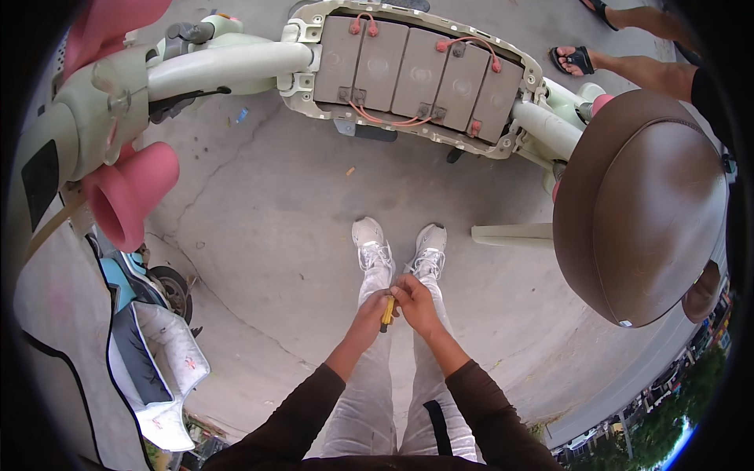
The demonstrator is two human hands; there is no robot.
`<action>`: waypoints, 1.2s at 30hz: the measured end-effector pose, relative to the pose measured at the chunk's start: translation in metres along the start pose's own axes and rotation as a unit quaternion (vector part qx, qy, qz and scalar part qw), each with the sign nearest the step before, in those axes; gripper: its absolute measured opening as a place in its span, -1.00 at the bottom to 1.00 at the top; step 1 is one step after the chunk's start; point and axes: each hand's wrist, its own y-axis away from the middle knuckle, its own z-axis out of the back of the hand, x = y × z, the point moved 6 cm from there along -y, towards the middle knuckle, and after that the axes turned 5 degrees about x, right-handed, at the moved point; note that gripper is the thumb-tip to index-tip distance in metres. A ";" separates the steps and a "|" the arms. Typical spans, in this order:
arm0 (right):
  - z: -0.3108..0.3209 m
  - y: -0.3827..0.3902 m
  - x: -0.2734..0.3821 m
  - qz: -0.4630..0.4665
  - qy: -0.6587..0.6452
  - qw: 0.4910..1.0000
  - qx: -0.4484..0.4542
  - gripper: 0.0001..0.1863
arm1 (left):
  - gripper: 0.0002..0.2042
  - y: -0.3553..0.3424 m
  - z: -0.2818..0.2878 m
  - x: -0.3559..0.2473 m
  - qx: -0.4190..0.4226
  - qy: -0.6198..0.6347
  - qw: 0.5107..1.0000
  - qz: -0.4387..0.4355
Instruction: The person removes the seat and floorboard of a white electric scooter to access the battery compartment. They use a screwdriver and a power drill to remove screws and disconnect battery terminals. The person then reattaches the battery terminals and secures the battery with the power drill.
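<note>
The left hand (pixel 371 308) and the right hand (pixel 415 302) meet in front of the person's body, above the thighs in pale trousers, both closed around a small tool (pixel 387 312). The tool shows only as a short yellow handle with a darker tip poking downward between the two fists; the rest is hidden under the fingers, so its kind cannot be told. The left hand grips it from the left, the right hand wraps over its top from the right, and the knuckles of both touch.

Just beyond the hands stand the person's white sneakers (pixel 399 245) on the cracked concrete floor (pixel 267 220). Farther out, along the far edge of the floor, lies an electric scooter (pixel 236 67) with a pale green body, its footboard open on a row of grey batteries (pixel 420 74) linked by pink wires. Its raised brown seat (pixel 640 204) hangs at the right, and pink handlebar muffs (pixel 129 196) sit at the left. Another person's sandalled feet (pixel 577 59) stand at the far right corner.
</note>
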 end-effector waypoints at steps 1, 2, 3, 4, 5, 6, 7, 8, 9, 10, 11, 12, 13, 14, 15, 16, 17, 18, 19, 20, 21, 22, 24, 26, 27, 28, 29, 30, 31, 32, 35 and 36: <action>0.004 -0.004 -0.006 0.027 -0.021 0.999 -0.003 -0.94 | -0.62 -0.009 0.008 -0.003 -0.011 -0.042 0.999 0.008; 0.010 -0.004 -0.018 0.018 -0.061 0.998 -0.027 -0.94 | -0.62 -0.023 0.020 -0.010 -0.021 -0.084 0.996 0.016; 0.012 -0.005 -0.024 0.009 -0.100 0.994 -0.049 -0.93 | -0.62 -0.038 0.031 -0.018 -0.034 -0.126 0.991 0.024; 0.015 -0.005 -0.030 0.000 -0.139 0.988 -0.072 -0.92 | -0.63 -0.059 0.038 -0.038 -0.057 -0.108 0.992 -0.018; 0.017 -0.004 -0.039 -0.007 -0.156 0.985 -0.076 -0.91 | -0.66 -0.080 0.040 -0.064 -0.066 -0.068 0.994 -0.062; 0.016 -0.002 -0.048 -0.030 -0.180 0.980 -0.082 -0.92 | -0.67 -0.100 0.037 -0.095 -0.066 -0.050 0.991 -0.107; 0.012 0.000 -0.055 -0.053 -0.203 0.974 -0.086 -0.92 | -0.67 -0.122 0.040 -0.123 -0.079 -0.051 0.987 -0.134; 0.011 0.003 -0.064 -0.076 -0.226 0.967 -0.094 -0.93 | -0.66 -0.139 0.030 -0.155 -0.060 -0.039 0.980 -0.183; 0.007 0.004 -0.073 -0.092 -0.232 0.965 -0.078 -0.94 | -0.63 -0.152 0.016 -0.186 -0.037 -0.037 0.974 -0.219; 0.002 0.006 -0.083 -0.106 -0.237 0.964 -0.062 -0.94 | -0.61 -0.163 0.006 -0.212 -0.034 -0.034 0.966 -0.254; -0.002 0.009 -0.092 -0.122 -0.241 0.962 -0.045 -0.95 | -0.59 -0.171 -0.002 -0.232 -0.033 -0.031 0.956 -0.289; -0.005 0.010 -0.101 -0.135 -0.245 0.959 -0.037 -0.95 | -0.59 -0.180 -0.006 -0.247 -0.043 -0.022 0.953 -0.299; -0.008 0.012 -0.108 -0.148 -0.251 0.956 -0.031 -0.95 | -0.60 -0.189 -0.008 -0.257 -0.050 -0.015 0.950 -0.308; -0.009 0.014 -0.115 -0.160 -0.255 0.953 -0.024 -0.95 | -0.63 -0.196 -0.008 -0.263 -0.067 -0.020 0.955 -0.287; -0.008 0.016 -0.120 -0.166 -0.261 0.951 -0.017 -0.94 | -0.66 -0.204 -0.006 -0.266 -0.085 -0.025 0.960 -0.265; -0.006 0.016 -0.125 -0.171 -0.264 0.949 -0.022 -0.92 | -0.69 -0.209 -0.005 -0.270 -0.101 -0.032 0.964 -0.243; -0.004 0.015 -0.129 -0.175 -0.266 0.947 -0.026 -0.91 | -0.82 -0.212 -0.005 -0.274 -0.106 -0.057 0.967 -0.224; -0.003 0.014 -0.130 -0.180 -0.269 0.946 -0.031 -0.89 | -0.84 -0.215 -0.005 -0.277 -0.097 -0.056 0.970 -0.214; -0.002 0.014 -0.131 -0.181 -0.266 0.946 -0.030 -0.89 | -0.86 -0.216 -0.003 -0.281 -0.088 -0.056 0.973 -0.204; -0.001 0.013 -0.131 -0.183 -0.264 0.947 -0.029 -0.88 | -0.87 -0.218 -0.003 -0.282 -0.079 -0.055 0.976 -0.195; -0.002 0.012 -0.131 -0.184 -0.261 0.947 -0.026 -0.88 | -0.90 -0.216 -0.002 -0.282 -0.080 -0.019 0.979 -0.187; -0.003 0.012 -0.130 -0.179 -0.270 0.946 -0.021 -0.88 | -0.91 -0.218 0.001 -0.282 -0.080 -0.011 0.981 -0.179; -0.004 0.010 -0.128 -0.168 -0.287 0.943 -0.010 -0.88 | -0.92 -0.220 0.006 -0.285 -0.080 0.005 0.984 -0.162; -0.004 0.010 -0.130 -0.177 -0.278 0.944 -0.019 -0.88 | -0.91 -0.219 0.008 -0.289 -0.064 -0.022 0.986 -0.152; -0.005 0.011 -0.132 -0.183 -0.274 0.944 -0.023 -0.88 | -0.90 -0.217 0.008 -0.292 -0.057 -0.036 0.987 -0.146; -0.006 0.011 -0.133 -0.182 -0.275 0.944 -0.020 -0.88 | -0.89 -0.215 0.008 -0.293 -0.045 -0.028 0.988 -0.145; -0.006 0.010 -0.133 -0.181 -0.276 0.944 -0.016 -0.88 | -0.88 -0.213 0.008 -0.295 -0.034 -0.020 0.989 -0.144; -0.008 0.009 -0.132 -0.179 -0.278 0.944 -0.013 -0.88 | -0.87 -0.211 0.007 -0.297 -0.023 -0.013 0.989 -0.144; -0.009 0.009 -0.131 -0.180 -0.279 0.943 -0.012 -0.88 | -0.87 -0.209 0.006 -0.299 -0.012 0.001 0.992 -0.126; -0.010 0.008 -0.130 -0.182 -0.280 0.942 -0.011 -0.87 | -0.86 -0.208 0.005 -0.301 -0.002 0.014 0.994 -0.108; -0.012 0.007 -0.128 -0.191 -0.281 0.940 -0.009 -0.87 | -0.84 -0.205 0.002 -0.302 0.026 0.088 0.992 -0.085; -0.013 0.006 -0.127 -0.194 -0.281 0.940 -0.007 -0.87 | -0.83 -0.205 0.001 -0.302 0.035 0.117 0.989 -0.083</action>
